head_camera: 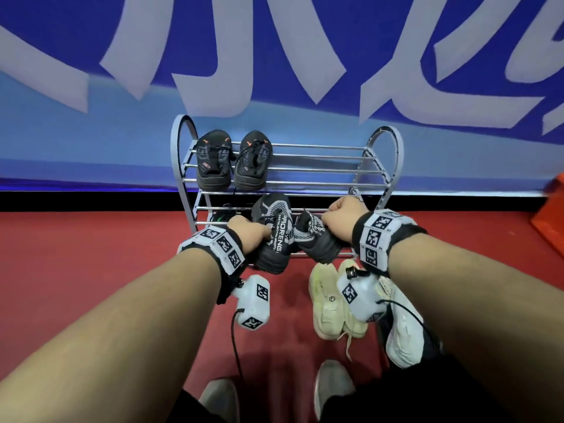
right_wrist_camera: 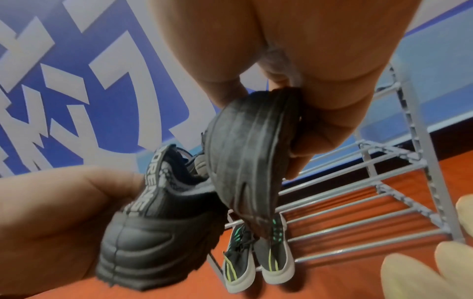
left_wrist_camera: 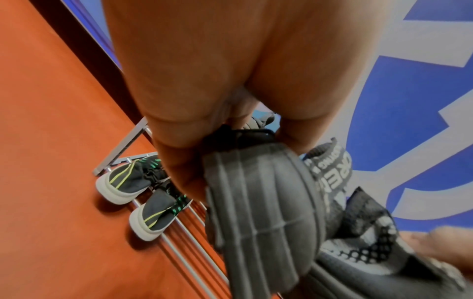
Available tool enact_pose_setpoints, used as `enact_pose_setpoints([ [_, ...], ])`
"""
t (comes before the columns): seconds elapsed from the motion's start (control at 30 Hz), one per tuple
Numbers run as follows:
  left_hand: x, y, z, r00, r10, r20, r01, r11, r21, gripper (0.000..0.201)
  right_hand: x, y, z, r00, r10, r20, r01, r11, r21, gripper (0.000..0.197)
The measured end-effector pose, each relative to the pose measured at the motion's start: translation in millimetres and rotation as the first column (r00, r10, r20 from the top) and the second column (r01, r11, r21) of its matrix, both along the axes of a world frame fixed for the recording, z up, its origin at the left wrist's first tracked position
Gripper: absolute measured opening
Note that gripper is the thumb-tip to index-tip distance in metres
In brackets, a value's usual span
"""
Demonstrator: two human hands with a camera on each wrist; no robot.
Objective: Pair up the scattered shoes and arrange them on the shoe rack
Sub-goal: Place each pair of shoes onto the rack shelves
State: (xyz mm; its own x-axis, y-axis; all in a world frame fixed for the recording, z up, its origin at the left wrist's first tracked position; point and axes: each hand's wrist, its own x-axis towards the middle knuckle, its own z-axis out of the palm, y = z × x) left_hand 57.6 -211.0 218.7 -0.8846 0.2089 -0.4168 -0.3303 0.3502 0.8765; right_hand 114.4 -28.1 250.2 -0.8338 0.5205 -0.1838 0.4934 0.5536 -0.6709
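My left hand (head_camera: pixel 254 232) grips the heel of a black and grey knit sneaker (head_camera: pixel 274 236) with white lettering; its ribbed sole (left_wrist_camera: pixel 263 202) fills the left wrist view. My right hand (head_camera: pixel 335 219) grips the matching sneaker (head_camera: pixel 317 241) by its heel, sole (right_wrist_camera: pixel 250 151) towards the right wrist camera. Both shoes hang side by side in front of the metal shoe rack (head_camera: pixel 378 166), at its middle shelf. A black pair with orange marks (head_camera: pixel 232 161) stands on the left of the top shelf. A dark pair with green and yellow stripes (left_wrist_camera: pixel 143 194) sits on the bottom shelf, at the left.
On the red floor under my right wrist lie two pale yellow sneakers (head_camera: pixel 331 300) and a white shoe (head_camera: pixel 404 334). An orange object (head_camera: pixel 549 215) stands at the right edge. A blue wall with white lettering is behind the rack. The right parts of the shelves are bare.
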Motion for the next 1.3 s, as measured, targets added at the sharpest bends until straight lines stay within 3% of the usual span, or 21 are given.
enact_pose_setpoints([
  [0.1, -9.8, -6.1, -14.5, 0.999, 0.053, -0.003, -0.053, 0.998, 0.015, 0.033, -2.6, -4.4, -26.9, 0.998, -0.031, -0.049, 0.029, 0.998, -0.052, 0.013],
  [0.2, -30.5, -4.7, -50.4, 0.994, 0.106, 0.005, -0.106, 0.992, 0.066, 0.036, -10.4, -3.9, -54.7, 0.997, -0.044, -0.062, 0.038, 0.994, -0.106, 0.028],
  [0.33, -44.2, -1.7, -87.1, 0.989, 0.149, -0.006, -0.148, 0.985, 0.09, 0.027, -14.1, 1.8, -74.8, 0.994, -0.016, -0.111, 0.008, 0.997, -0.072, 0.031],
  [0.53, -63.0, 5.3, -132.9, 0.977, 0.209, 0.031, -0.211, 0.972, 0.108, 0.054, -13.4, 28.3, -94.2, 0.983, -0.065, -0.172, 0.06, 0.998, -0.035, 0.026],
  [0.6, -50.7, 14.2, -112.1, 0.971, 0.226, 0.082, -0.234, 0.966, 0.112, 0.046, -10.3, 39.0, -95.3, 0.981, -0.097, -0.17, 0.091, 0.995, -0.042, 0.026],
  [0.7, -41.2, 27.2, -92.8, 0.967, 0.236, 0.093, -0.247, 0.959, 0.136, 0.012, -2.8, 58.0, -97.5, 0.967, -0.173, -0.186, 0.164, 0.984, -0.064, 0.024],
  [0.83, -42.4, 36.9, -91.8, 0.981, 0.16, 0.111, -0.183, 0.952, 0.244, 0.03, 8.0, 76.0, -96.2, 0.944, -0.241, -0.224, 0.228, 0.97, -0.082, 0.022],
  [1.13, -36.1, 49.8, -69.8, 0.957, 0.289, 0.012, -0.269, 0.874, 0.405, 0.032, 23.1, 91.0, -81.2, 0.847, -0.381, -0.37, 0.325, 0.923, -0.206, 0.024],
  [1.3, -34.9, 54.7, -64.2, 0.926, 0.375, -0.04, -0.32, 0.839, 0.44, 0.021, 19.9, 87.7, -67.8, 0.787, -0.428, -0.444, 0.322, 0.899, -0.296, 0.024],
])
